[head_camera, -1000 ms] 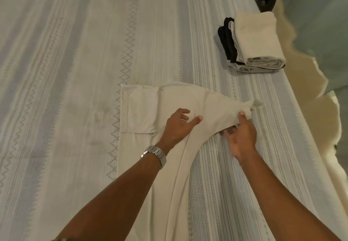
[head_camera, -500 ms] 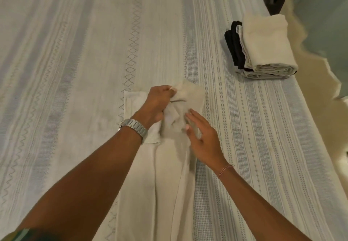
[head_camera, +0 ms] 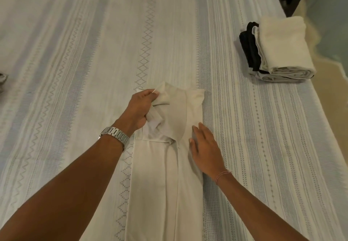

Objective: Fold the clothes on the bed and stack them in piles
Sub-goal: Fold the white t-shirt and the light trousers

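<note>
I've swung the sleeve in from three o'clock across the shirt (head_camera: pixel 167 174), my left hand (head_camera: pixel 138 111) gripping it, right hand (head_camera: pixel 205 149) flat on the edge, narrowing it for the pile (head_camera: pixel 278 50).

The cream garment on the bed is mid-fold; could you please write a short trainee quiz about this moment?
1. True or false: the left hand grips a bunched part of the cream garment.
2. Where does the right hand lie? A) on the folded pile B) flat on the garment's right edge C) raised off the bed
3. Fill in: the folded pile near the bed's right edge has a ____ item on top.

Key: 1 true; 2 B; 3 cream
</note>
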The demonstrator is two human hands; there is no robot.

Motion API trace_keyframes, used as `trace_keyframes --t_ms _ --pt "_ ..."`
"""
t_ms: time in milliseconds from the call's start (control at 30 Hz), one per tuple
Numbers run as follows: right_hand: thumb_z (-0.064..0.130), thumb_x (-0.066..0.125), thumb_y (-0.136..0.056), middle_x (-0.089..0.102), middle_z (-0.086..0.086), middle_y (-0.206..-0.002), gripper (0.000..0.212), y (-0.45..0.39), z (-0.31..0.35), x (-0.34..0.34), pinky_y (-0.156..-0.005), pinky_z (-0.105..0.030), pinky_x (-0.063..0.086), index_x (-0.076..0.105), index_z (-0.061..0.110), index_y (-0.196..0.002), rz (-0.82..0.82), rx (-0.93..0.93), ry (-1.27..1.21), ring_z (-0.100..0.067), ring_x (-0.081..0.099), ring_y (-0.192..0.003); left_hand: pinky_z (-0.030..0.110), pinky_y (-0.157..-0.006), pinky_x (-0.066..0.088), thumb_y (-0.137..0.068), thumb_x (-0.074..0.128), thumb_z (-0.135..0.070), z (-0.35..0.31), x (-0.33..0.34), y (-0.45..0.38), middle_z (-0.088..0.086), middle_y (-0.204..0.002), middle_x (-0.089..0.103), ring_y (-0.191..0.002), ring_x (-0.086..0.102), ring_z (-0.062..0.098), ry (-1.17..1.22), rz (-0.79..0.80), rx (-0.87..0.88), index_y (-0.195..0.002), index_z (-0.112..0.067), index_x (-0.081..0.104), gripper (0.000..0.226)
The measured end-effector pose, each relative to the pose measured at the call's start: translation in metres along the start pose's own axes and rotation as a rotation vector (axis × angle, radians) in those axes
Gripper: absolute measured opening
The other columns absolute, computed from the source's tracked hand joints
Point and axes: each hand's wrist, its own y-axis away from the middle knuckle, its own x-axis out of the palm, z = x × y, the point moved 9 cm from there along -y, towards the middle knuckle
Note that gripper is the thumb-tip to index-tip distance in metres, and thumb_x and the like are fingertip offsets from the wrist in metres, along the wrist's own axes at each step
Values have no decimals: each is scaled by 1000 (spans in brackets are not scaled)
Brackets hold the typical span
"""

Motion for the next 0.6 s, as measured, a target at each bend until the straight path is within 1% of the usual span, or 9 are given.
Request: trace_keyframes --t_ms 67,133,233,300,367,433,467,533,600 --pt "27 50 -106 38 -22 -158 48 -3 0 5 -121 -43 32 47 6 -148 -5 26 73 -35 34 -148 45 -92 59 -99 64 -19 7 -10 -1 9 -105 77 -103 72 28 11 -27 -8 -104 -16 77 14" --pt "30 48 -106 35 -23 -159 49 -5 -2 8 -122 -45 31 47 7 -149 -1 39 127 -36 33 -149 47 -91 59 -100 64 -20 18 -23 -3 10 -107 76 -103 72 29 -2 -76 -28 -104 -16 77 14" --pt "32 46 -105 35 -25 -158 49 -10 -5 9 -119 -48 36 48 7 -147 13 43 163 -38 34 -147 49 -91 59 -101 62 -25 36 -45 -4 9 -109 75 -103 71 30 -105 -168 -72 -106 -17 75 16" --pt "35 41 -104 36 -24 -157 51 -17 -7 8 -118 -48 37 47 7 -146 39 44 180 -37 36 -146 50 -93 58 -101 61 -24 46 -56 -6 11 -112 73 -105 69 32 -145 -205 -81 -108 -14 74 18" --pt "37 38 -104 35 -22 -158 54 -26 -9 5 -119 -47 35 45 7 -148 60 39 193 -36 35 -146 43 -85 59 -101 60 -22 50 -62 -8 12 -112 72 -100 68 30 -161 -226 -77 -105 -12 73 17" --pt "34 43 -105 33 -21 -160 53 -38 -10 -2 -121 -44 33 42 7 -151 73 47 188 -34 32 -148 33 -71 54 -100 63 -26 50 -63 -9 9 -107 70 -90 64 24 -201 -240 -63 -95 -14 71 15" --pt "32 45 -105 32 -20 -161 54 -45 -11 -5 -121 -43 33 40 7 -152 71 52 182 -34 32 -148 31 -70 51 -97 66 -31 49 -63 -10 7 -105 69 -89 62 22 -238 -258 -53 -93 -15 70 17" --pt "30 47 -106 32 -18 -161 54 -63 -12 -15 -117 -43 35 37 7 -153 54 70 164 -33 34 -146 34 -80 51 -91 72 -42 44 -65 -13 4 -110 65 -99 62 22 -365 -315 -21 -102 -14 67 31" --pt "26 48 -105 32 -17 -160 54 -83 -11 -25 -113 -43 38 34 7 -154 35 80 128 -34 37 -142 39 -92 52 -86 76 -48 34 -61 -13 7 -117 64 -109 61 26 -536 -358 32 -121 -12 60 53"
